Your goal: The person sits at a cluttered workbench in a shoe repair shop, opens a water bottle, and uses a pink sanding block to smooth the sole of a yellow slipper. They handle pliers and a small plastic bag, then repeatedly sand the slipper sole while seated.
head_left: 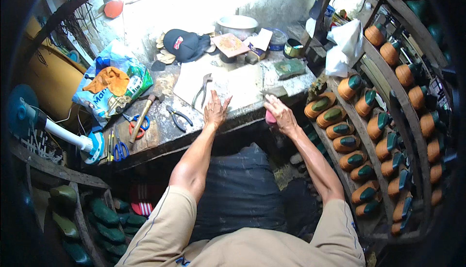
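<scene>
My left hand (216, 110) lies at the front edge of the workbench, fingers stretched out and apart, holding nothing. Just beyond its fingertips are metal pincers (202, 91) on a pale board (237, 88). At the bench's front edge to the right, my right hand (282, 116) is bent around a small pink object (270, 117). Most of that object is hidden by the hand, so its kind cannot be made out. A flat grey piece (276, 91) lies just past the right fingertips. Black-handled pliers (178, 118) rest left of my left hand.
A hammer (143, 116), scissors (119, 150) and a plastic bag with orange leather (109, 80) occupy the bench's left. A dark cap (180, 44), white basin (237, 24) and tins (293, 48) stand behind. Racks of brown shoes on green lasts (349, 87) rise at right.
</scene>
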The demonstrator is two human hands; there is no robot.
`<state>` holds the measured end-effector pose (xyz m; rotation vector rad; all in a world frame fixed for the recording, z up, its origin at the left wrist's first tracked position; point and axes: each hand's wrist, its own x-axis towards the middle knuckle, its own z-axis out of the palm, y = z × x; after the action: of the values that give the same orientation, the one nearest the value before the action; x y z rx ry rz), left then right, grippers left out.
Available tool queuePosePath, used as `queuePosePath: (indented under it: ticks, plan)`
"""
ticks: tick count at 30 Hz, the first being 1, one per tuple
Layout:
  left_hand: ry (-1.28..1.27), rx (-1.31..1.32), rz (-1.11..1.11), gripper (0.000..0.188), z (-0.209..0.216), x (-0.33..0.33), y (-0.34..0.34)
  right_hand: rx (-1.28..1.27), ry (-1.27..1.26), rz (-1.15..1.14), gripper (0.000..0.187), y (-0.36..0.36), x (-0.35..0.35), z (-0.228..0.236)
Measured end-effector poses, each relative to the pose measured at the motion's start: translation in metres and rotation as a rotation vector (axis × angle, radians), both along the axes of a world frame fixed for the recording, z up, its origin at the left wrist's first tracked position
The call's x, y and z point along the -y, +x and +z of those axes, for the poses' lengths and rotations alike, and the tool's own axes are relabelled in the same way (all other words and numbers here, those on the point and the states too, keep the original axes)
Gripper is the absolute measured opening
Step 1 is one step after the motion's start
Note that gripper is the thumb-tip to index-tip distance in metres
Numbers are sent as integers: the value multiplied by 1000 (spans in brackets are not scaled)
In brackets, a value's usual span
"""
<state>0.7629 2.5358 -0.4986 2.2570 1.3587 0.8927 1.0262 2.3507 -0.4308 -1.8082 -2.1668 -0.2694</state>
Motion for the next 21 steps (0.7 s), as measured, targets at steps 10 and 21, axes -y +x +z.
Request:
queuePosePath:
  ticks: [10,21]
  plan:
    - [-102,42,-14,101,24,9,-2,-96,34,-241,52,-5,-4,11]
    - [-203,68,-32,107,26,11,-4,-73,37,-128,61,-6,-8,4]
